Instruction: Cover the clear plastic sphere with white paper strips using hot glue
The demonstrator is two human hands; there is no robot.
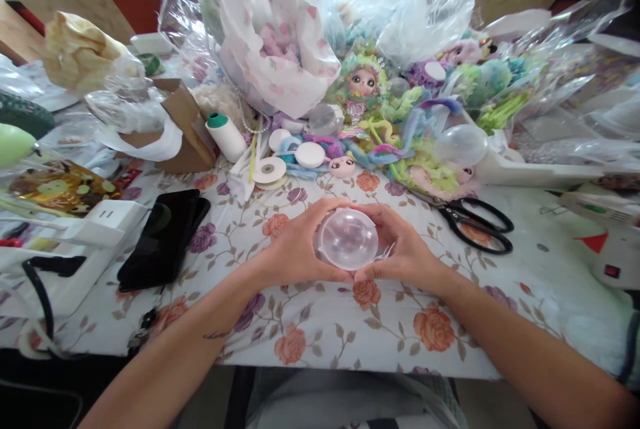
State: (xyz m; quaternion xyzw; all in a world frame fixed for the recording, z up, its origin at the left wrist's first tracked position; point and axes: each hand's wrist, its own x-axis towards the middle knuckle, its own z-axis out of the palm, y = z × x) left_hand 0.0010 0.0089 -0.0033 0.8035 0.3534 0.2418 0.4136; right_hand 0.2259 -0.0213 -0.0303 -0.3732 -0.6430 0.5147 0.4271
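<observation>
Head view, and here's the left hand (293,247) and the right hand (407,250) curled round a clear ball (349,239), low over the near middle of the cloth (327,349), thumb tips just about meeting on the near side! Pale strands (386,252) show by the right palm; whether they come from inside the ball, I cannot tell. Looks like a step of steadying or pressing the ball, judging by that two-sided grip, though no seam can be made out. The next move, I'd say, calls for even pressure and strands kept unpinched. Far side, a doll head (342,166), a spool (270,170) and a doll (363,82); scissors (480,227) lie right, phones (160,239) left, both well apart from the grip.
</observation>
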